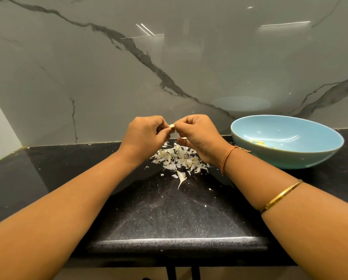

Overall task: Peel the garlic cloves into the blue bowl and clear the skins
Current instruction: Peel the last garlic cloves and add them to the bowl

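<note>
A small pale garlic clove (171, 126) is pinched between the fingertips of both hands above the counter. My left hand (146, 134) grips it from the left and my right hand (199, 134) from the right. Directly beneath them lies a heap of white papery garlic skins (179, 158) on the black counter. The blue bowl (286, 156) stands to the right, close to my right wrist, and holds a few peeled yellowish cloves (260, 142) at its bottom.
The black speckled counter (169, 215) runs to a rounded front edge near me. A grey marble-patterned wall (128, 67) rises right behind the hands and the bowl. Stray skin flakes (182, 177) lie in front of the heap.
</note>
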`<state>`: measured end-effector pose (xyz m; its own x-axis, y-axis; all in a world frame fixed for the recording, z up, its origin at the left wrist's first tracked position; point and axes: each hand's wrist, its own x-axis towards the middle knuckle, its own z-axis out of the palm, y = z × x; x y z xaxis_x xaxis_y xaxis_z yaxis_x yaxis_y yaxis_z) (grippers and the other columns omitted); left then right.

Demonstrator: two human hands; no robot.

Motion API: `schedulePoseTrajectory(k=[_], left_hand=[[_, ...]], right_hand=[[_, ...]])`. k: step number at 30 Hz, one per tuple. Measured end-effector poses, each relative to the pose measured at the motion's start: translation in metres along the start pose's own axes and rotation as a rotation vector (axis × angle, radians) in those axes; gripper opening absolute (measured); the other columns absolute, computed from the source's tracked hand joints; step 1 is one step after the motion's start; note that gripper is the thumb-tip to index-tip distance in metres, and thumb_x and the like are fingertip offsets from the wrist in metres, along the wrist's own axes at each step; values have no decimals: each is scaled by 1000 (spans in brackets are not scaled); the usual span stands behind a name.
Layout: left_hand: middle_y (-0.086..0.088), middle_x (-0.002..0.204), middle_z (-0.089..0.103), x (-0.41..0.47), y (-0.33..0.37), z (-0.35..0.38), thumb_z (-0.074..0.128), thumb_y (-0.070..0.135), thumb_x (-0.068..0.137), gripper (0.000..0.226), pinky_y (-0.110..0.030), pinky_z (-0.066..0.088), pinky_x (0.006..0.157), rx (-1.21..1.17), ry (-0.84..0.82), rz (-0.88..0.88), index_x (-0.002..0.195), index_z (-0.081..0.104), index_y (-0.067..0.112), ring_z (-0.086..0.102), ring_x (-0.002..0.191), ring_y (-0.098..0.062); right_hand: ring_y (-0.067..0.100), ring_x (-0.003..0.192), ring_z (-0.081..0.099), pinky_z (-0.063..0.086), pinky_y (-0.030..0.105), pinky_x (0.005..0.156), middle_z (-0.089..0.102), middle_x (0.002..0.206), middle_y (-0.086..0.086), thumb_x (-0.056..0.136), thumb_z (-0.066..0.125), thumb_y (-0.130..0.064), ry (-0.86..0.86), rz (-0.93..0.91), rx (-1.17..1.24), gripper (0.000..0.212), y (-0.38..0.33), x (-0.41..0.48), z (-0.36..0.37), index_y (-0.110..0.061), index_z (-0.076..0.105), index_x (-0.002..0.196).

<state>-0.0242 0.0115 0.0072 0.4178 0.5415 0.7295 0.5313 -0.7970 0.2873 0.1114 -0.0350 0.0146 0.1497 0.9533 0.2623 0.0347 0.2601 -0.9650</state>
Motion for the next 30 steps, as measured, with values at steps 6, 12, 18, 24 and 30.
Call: schedulePoseTrajectory(k=[6,12,18,24,30], left_hand=[[8,63,62,1,-1,0,68,10,85,6,-40,57,61,-68,-1,-45,81,71,7,66,60,-11],[1,67,68,1,-2,1,70,13,84,7,-39,58,60,-62,3,-67,82,71,6,66,59,-14],[8,63,65,2,-1,0,68,12,85,9,-24,57,56,-169,-35,-186,76,69,13,65,54,-9],[-1,58,68,5,5,-4,67,5,81,2,-22,58,56,-638,-122,-459,80,67,3,61,50,-7],[-1,62,69,3,8,-6,59,12,86,14,-15,53,53,-859,-166,-545,83,64,-1,59,51,-5]], right_hand=[[8,56,48,47,17,50,52,65,6,85,54,4,39,-23,-1,10,1,1,0,6,63,80],[8,52,47,47,18,49,51,64,4,88,55,-4,0,33,74,13,-2,1,-2,-1,60,76],[11,68,51,52,17,55,55,78,9,87,58,1,-16,17,56,10,2,2,-4,-1,60,78],[9,63,50,50,15,53,53,72,5,92,52,0,-58,65,113,14,1,4,-6,-4,59,80],[9,65,49,49,18,56,52,73,3,95,51,-6,-83,56,52,15,2,4,-7,-8,58,81]])
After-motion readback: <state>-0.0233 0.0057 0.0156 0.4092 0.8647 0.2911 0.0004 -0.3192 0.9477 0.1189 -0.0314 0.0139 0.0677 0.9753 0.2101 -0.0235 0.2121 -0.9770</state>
